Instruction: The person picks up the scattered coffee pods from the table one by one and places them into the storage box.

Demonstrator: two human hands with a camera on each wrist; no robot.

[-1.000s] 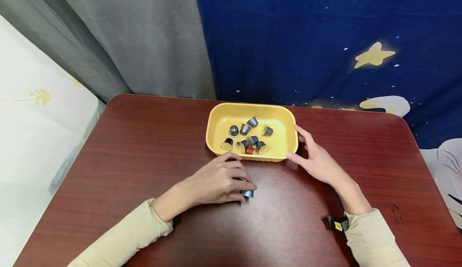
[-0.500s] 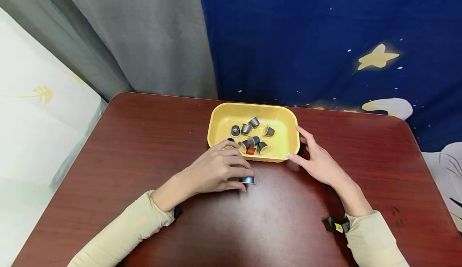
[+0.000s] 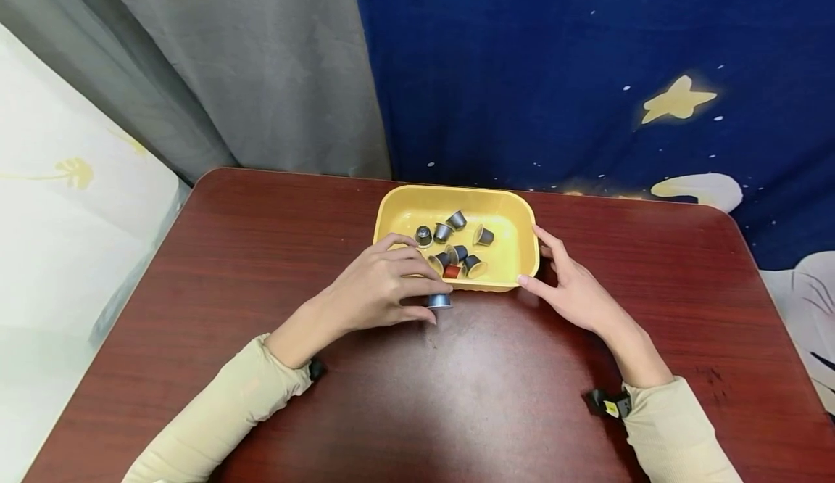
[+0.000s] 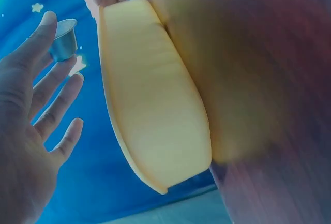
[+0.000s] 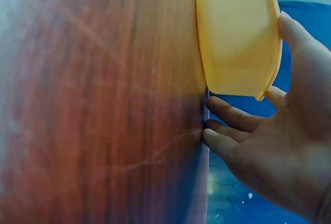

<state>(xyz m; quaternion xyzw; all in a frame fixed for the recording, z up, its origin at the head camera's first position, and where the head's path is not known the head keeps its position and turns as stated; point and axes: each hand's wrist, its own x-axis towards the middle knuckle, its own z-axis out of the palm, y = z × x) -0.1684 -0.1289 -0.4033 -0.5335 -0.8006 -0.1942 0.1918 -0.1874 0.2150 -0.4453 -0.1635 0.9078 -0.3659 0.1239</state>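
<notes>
In the head view my left hand [image 3: 381,283] is just in front of the near left side of a yellow plastic bin [image 3: 512,251]. Its thumb and index finger pinch a blue coffee capsule [image 3: 440,300]; the left wrist view has the capsule [image 4: 64,44] up at the level of the bin's rim, with the other fingers spread. My right hand [image 3: 574,287] touches the bin's right end, thumb at the near corner and fingers straight along the side. Several dark capsules [image 3: 459,253] and a red one [image 3: 451,272] lie in the bin. My left hand hides the bin's near left corner.
The bin stands near the far edge of a reddish-brown wooden table [image 3: 496,396]. Behind the table hang a grey curtain [image 3: 287,69] and a blue one [image 3: 522,69] with stars.
My left hand has carried the blue capsule away from me toward the bin's near rim, and now covers the purple capsule in the bin. The right hand has stayed at the bin's end.
</notes>
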